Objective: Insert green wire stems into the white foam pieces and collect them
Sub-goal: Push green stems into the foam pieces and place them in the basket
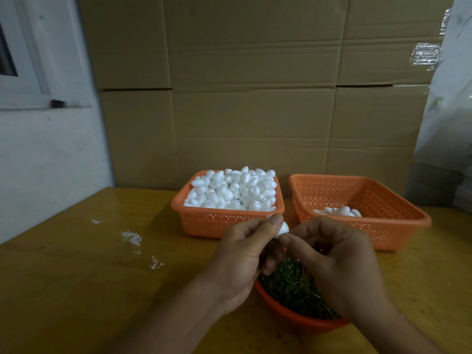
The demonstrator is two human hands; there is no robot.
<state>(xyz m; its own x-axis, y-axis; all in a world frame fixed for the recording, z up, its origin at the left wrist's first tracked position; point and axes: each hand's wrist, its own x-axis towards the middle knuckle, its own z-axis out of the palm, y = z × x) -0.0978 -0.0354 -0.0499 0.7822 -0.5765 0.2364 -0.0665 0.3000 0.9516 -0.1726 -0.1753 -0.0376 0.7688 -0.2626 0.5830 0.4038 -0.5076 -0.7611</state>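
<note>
Tabletop (76, 277): foam piece (283, 229) tilted, tip down-left

A wooden table (76, 277) carries white smears (132, 238) toward its left edge. Behind its far edge stand stacked cardboard boxes (255, 85). A white wall (51, 154) with a window frame (23, 72) is at left, and crinkled plastic sheeting (449, 98) at right.

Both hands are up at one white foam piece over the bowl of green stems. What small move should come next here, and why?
Probably push the stem home. The left hand pinches the foam piece while the right hand's fingertips meet its lower end, their grip hiding any stem. Once seated, it likely goes in the right basket, which holds only a few pieces; the left basket is heaped.
</note>
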